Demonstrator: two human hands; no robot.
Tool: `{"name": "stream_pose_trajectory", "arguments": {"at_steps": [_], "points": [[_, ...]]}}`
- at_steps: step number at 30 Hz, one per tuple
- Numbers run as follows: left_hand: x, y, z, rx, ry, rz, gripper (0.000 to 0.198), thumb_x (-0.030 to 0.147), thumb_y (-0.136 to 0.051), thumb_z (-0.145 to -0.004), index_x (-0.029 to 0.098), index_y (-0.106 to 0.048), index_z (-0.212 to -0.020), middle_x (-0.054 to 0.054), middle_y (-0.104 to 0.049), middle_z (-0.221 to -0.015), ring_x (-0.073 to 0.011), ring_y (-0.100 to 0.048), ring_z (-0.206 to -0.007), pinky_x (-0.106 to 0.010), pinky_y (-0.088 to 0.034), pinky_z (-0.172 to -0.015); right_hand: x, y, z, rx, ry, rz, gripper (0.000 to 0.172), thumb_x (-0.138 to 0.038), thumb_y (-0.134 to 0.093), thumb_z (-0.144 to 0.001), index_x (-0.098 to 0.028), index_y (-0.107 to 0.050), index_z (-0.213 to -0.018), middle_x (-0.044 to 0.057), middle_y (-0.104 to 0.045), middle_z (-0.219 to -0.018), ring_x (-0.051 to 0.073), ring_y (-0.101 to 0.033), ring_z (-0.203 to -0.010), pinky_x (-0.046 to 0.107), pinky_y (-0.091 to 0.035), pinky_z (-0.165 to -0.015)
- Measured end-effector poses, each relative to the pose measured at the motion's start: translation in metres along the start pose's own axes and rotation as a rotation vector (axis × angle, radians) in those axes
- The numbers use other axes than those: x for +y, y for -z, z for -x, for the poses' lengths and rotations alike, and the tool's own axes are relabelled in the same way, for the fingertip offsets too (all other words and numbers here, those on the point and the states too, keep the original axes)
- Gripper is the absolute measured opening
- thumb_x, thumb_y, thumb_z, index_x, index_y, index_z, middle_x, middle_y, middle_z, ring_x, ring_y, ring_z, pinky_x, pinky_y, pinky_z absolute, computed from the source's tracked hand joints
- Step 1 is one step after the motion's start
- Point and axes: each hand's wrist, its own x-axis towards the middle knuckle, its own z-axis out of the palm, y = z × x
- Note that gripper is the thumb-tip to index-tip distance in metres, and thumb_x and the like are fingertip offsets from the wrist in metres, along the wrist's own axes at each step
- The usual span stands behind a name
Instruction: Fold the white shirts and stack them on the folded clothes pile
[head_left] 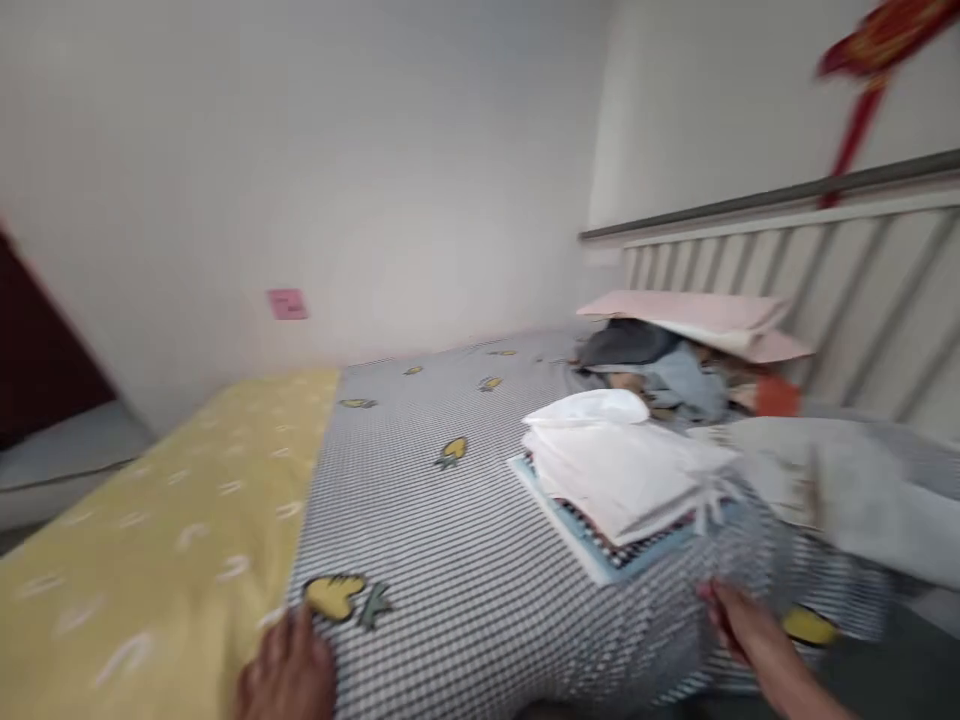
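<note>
A black-and-white checked bed sheet (420,530) with yellow pineapple-like motifs covers the bed. My left hand (289,670) rests on it at the lower left, fingers stretched out, by the border with the yellow cloth (180,510). At the lower right my right hand (739,620) is closed in a pinch on the checked sheet, which is bunched and blurred around it. Just beyond that hand lies a stack of folded cloths, with white fabric (615,470) on top and a light blue piece (637,570) at the bottom.
A heap of clothes (675,370) under a pink folded sheet (690,310) sits by the white slatted headboard (862,290). A white cloth or bag (840,480) lies at the right. Behind the bed rises a wall with a pink note (288,304).
</note>
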Motion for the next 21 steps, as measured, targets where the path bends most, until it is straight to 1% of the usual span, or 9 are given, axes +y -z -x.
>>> {"name": "stream_pose_trajectory", "arguments": {"at_steps": [2,4,6,9,11,13,16,18,21], "points": [[0.006,0.011,0.006,-0.040,0.088,-0.117,0.050,0.019,-0.038,-0.095,0.020,-0.060,-0.140,-0.008,-0.058,-0.150,-0.0270,-0.046,-0.142,-0.047,-0.032,-0.118,0.036,-0.041,0.039,-0.384,0.096,0.087,0.050,-0.069,-0.046,-0.085,-0.021,-0.059,-0.078,-0.005,-0.044,-0.044,0.012,-0.040,-0.034,0.025,-0.029,-0.039],[0.015,0.017,0.009,-0.051,0.112,-0.137,0.051,0.022,-0.033,-0.098,0.019,-0.057,-0.143,-0.009,-0.056,-0.151,-0.0286,-0.047,-0.142,-0.050,-0.033,-0.118,0.053,-0.084,0.085,-0.724,0.161,0.148,0.062,-0.081,-0.045,-0.077,-0.022,-0.060,-0.080,-0.006,-0.043,-0.044,0.011,-0.036,-0.033,0.024,-0.025,-0.038],[0.023,0.018,0.013,-0.039,0.138,-0.088,0.053,0.024,-0.030,-0.099,0.018,-0.057,-0.144,-0.011,-0.054,-0.152,-0.0306,-0.046,-0.143,-0.053,-0.032,-0.118,0.044,-0.126,0.132,-0.867,0.243,0.130,0.066,-0.085,-0.040,-0.079,-0.022,-0.061,-0.087,-0.008,-0.042,-0.047,0.008,-0.030,-0.034,0.023,-0.020,-0.038],[0.024,0.019,0.021,-0.006,0.217,0.134,0.053,0.030,-0.030,-0.098,0.017,-0.060,-0.140,-0.012,-0.056,-0.151,-0.0313,-0.042,-0.145,-0.055,-0.028,-0.121,-0.002,-0.178,0.184,-0.951,0.398,0.053,0.065,-0.082,-0.038,-0.084,-0.023,-0.062,-0.094,-0.008,-0.042,-0.050,0.009,-0.031,-0.038,0.024,-0.023,-0.040],[0.020,0.022,0.024,-0.011,0.309,0.391,0.054,0.037,-0.028,-0.098,0.020,-0.067,-0.131,-0.010,-0.061,-0.146,-0.0299,-0.045,-0.143,-0.055,-0.028,-0.121,-0.030,-0.203,0.201,-0.952,0.490,-0.002,0.064,-0.081,-0.040,-0.085,-0.022,-0.062,-0.094,-0.007,-0.044,-0.053,0.010,-0.034,-0.041,0.024,-0.027,-0.041],[0.015,0.030,0.023,-0.017,0.406,0.692,0.059,0.047,-0.024,-0.098,0.021,-0.071,-0.121,-0.010,-0.070,-0.132,-0.0285,-0.054,-0.135,-0.053,-0.032,-0.120,-0.043,-0.221,0.206,-0.904,0.537,-0.056,0.064,-0.082,-0.042,-0.084,-0.022,-0.063,-0.091,-0.007,-0.046,-0.054,0.011,-0.036,-0.042,0.024,-0.029,-0.042],[0.017,0.047,0.021,-0.011,0.491,1.087,0.069,0.066,-0.022,-0.094,0.020,-0.071,-0.109,-0.010,-0.079,-0.100,-0.0271,-0.069,-0.107,-0.048,-0.047,-0.107,-0.037,-0.235,0.201,-0.806,0.535,-0.154,0.067,-0.084,-0.043,-0.082,-0.021,-0.063,-0.082,-0.006,-0.044,-0.052,0.010,-0.035,-0.041,0.025,-0.029,-0.041],[0.026,0.057,0.017,-0.038,0.506,1.255,0.074,0.076,-0.021,-0.091,0.020,-0.069,-0.092,-0.008,-0.076,-0.077,-0.0240,-0.070,-0.076,-0.042,-0.056,-0.084,-0.028,-0.238,0.195,-0.763,0.508,-0.219,0.071,-0.087,-0.041,-0.081,-0.020,-0.063,-0.074,-0.005,-0.042,-0.050,0.009,-0.033,-0.040,0.024,-0.027,-0.040],[0.043,0.059,0.010,-0.122,0.479,1.313,0.075,0.079,-0.016,-0.090,0.023,-0.058,-0.063,-0.002,-0.059,-0.048,-0.0181,-0.053,-0.046,-0.033,-0.047,-0.056,-0.021,-0.237,0.189,-0.753,0.454,-0.268,0.074,-0.090,-0.039,-0.080,-0.020,-0.059,-0.064,-0.005,-0.039,-0.046,0.009,-0.030,-0.039,0.023,-0.022,-0.040]]}}
